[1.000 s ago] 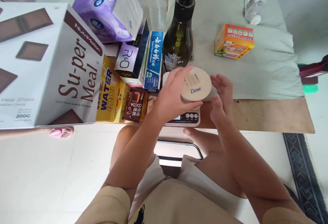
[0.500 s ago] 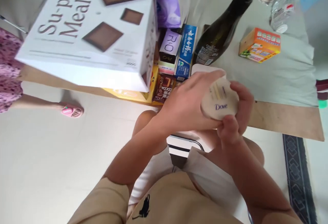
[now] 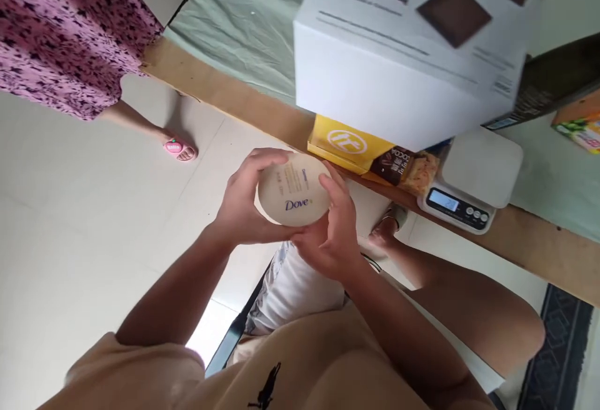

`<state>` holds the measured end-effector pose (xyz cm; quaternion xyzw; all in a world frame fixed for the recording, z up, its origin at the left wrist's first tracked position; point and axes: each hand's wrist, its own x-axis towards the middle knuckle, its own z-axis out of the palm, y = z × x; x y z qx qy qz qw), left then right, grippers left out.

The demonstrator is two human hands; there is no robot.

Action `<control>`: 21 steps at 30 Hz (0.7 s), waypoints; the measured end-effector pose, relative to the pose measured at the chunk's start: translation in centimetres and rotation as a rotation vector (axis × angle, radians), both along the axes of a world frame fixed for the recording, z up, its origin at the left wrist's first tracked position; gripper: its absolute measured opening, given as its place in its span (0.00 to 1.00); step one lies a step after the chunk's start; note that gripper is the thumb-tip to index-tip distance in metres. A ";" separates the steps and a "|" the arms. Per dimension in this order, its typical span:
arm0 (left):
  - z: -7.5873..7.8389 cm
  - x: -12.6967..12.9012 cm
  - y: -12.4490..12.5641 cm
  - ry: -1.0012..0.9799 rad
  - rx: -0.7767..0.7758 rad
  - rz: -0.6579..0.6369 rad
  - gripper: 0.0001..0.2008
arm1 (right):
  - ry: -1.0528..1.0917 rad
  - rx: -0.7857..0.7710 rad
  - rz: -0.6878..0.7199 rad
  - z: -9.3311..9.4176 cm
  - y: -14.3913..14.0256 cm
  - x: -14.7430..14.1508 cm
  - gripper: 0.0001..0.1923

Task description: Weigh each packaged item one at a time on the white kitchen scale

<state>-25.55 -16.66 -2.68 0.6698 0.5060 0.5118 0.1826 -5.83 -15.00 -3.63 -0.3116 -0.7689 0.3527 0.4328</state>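
Note:
A round, pale jar labelled "Dove" [image 3: 294, 190] is held between both hands over the floor, its lettered top facing me. My left hand [image 3: 244, 200] wraps the jar's left side, fingers over the far rim and thumb along the near edge. My right hand [image 3: 334, 229] grips its right side, with the thumb resting on the top near the rim. On the table edge to the right sits a white digital scale [image 3: 482, 172] with a lit display; its digits are too small to read surely.
A large white box [image 3: 375, 91] stands on the table above a yellow box [image 3: 344, 141]. Beside them lie a brown cocoa packet [image 3: 391, 165], a dark bottle [image 3: 557, 82] and an orange box [image 3: 581, 122]. At the far left stands a person in a pink patterned skirt [image 3: 70, 29].
Both hands have moved left with the jar, away from the table's items. My view has swung left, bringing the scale and more of the other person into sight.

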 end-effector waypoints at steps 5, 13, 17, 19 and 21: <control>-2.9 -3.3 3.2 -0.065 0.158 0.282 0.47 | -0.090 0.013 0.051 -0.9 0.5 -2.5 0.45; -4.6 -3.8 10.0 -0.158 -0.034 0.296 0.51 | -0.060 -0.054 0.004 -1.2 1.4 -1.6 0.35; -4.5 -3.4 10.8 -0.161 -0.031 0.227 0.50 | -0.064 -0.013 -0.025 -0.8 1.9 -0.2 0.33; -3.9 -3.3 10.6 -0.211 -0.010 0.206 0.52 | -0.033 0.011 -0.016 -0.5 2.1 1.6 0.32; -3.3 -3.1 9.5 -0.231 0.035 0.261 0.53 | 0.016 -0.002 -0.029 -0.3 2.3 4.5 0.30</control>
